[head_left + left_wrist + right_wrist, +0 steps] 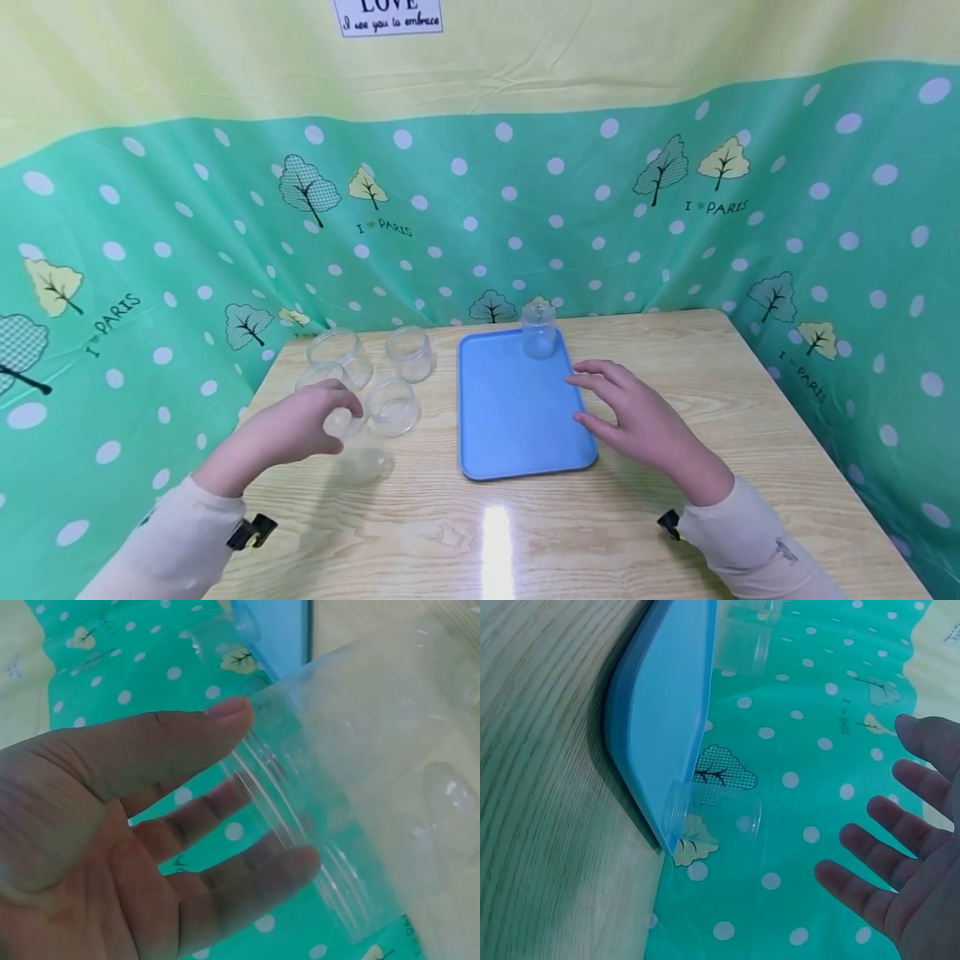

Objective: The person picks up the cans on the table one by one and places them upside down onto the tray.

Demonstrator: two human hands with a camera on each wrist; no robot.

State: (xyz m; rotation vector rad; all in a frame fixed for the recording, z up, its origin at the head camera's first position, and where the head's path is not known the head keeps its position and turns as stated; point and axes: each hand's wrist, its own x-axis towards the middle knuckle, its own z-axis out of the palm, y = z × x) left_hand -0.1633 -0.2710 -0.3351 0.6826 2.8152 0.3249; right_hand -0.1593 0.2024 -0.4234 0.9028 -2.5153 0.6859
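In the left wrist view, my left hand [172, 825] has its thumb and fingers curved about the ridged rim of a clear jar [360, 780]. From the head view, this left hand [300, 425] is at the left of the table, low over the clear jars. My right hand [645, 417] hovers by the right edge of a blue tray [517, 417], holding nothing. Its fingers [855, 889] are spread and loosely bent in the right wrist view. One clear jar [538, 337] stands upright at the tray's far right corner.
Left of the tray stand several more clear jars, including a wide one [356, 367] at the back, a smaller one [410, 362] beside it and a low one [392, 408] nearer. A green dotted curtain [450, 208] hangs behind the wooden table [420, 533] and along its sides.
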